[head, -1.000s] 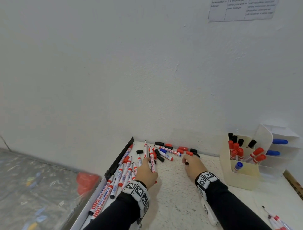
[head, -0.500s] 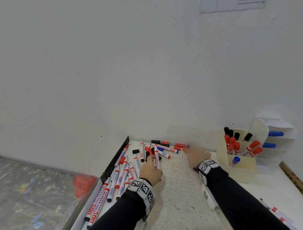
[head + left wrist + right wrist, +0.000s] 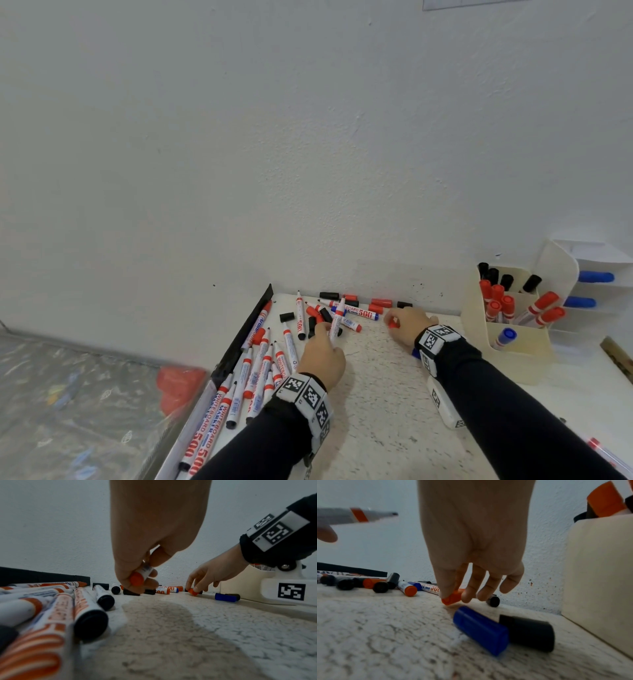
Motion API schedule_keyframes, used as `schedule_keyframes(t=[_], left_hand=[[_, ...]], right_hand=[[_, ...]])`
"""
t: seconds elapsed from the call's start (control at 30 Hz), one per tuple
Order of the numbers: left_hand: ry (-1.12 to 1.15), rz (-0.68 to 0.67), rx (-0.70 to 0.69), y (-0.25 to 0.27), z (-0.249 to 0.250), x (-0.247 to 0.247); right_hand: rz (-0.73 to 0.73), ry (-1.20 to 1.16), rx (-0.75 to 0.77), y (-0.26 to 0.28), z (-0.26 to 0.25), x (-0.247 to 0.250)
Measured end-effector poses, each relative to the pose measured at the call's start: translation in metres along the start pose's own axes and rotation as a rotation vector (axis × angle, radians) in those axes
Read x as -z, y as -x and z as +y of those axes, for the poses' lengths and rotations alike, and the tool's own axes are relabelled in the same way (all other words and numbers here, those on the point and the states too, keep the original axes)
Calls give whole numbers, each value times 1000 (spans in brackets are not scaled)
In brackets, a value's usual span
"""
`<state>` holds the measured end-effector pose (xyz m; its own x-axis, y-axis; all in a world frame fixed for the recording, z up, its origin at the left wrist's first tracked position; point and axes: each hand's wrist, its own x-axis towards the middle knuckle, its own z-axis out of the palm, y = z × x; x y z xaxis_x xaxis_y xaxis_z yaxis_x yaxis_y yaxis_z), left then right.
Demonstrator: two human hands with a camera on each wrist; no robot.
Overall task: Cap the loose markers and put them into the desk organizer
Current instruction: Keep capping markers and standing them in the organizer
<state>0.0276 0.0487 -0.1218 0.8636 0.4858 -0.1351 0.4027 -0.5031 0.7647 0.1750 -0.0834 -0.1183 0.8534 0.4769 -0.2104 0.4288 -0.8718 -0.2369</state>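
Observation:
My left hand [image 3: 322,353] grips an uncapped red whiteboard marker [image 3: 337,320], its tip pointing away toward the wall; the left wrist view shows its red butt end [image 3: 136,579] between my curled fingers. My right hand [image 3: 406,325] pinches a loose red cap [image 3: 393,322] on the tabletop, seen between thumb and fingers as the red cap [image 3: 452,598]. Several uncapped markers [image 3: 253,373] lie in a heap at the left. Loose red and black caps [image 3: 380,303] lie along the wall. The cream desk organizer [image 3: 513,349] stands at the right with capped markers upright in it.
A blue cap [image 3: 481,630] and a black cap [image 3: 527,632] lie just behind my right hand, beside the organizer's wall [image 3: 597,574]. A black strip [image 3: 246,339] edges the table's left side, with a drop beyond. More markers [image 3: 606,455] lie at the near right.
My right hand drew back from the caps along the wall with a red cap pinched in it. The left hand lifted the red marker slightly, keeping hold.

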Motion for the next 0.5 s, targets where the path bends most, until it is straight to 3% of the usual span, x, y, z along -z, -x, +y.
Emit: schedule_keyframes(t=[0.3, 0.5], left_hand=[[-141, 28, 8, 9, 1, -9], [-214, -36, -19, 22, 6, -20]], right_hand=[[271, -537, 116, 25, 5, 30], [289, -568, 209, 59, 8, 31]])
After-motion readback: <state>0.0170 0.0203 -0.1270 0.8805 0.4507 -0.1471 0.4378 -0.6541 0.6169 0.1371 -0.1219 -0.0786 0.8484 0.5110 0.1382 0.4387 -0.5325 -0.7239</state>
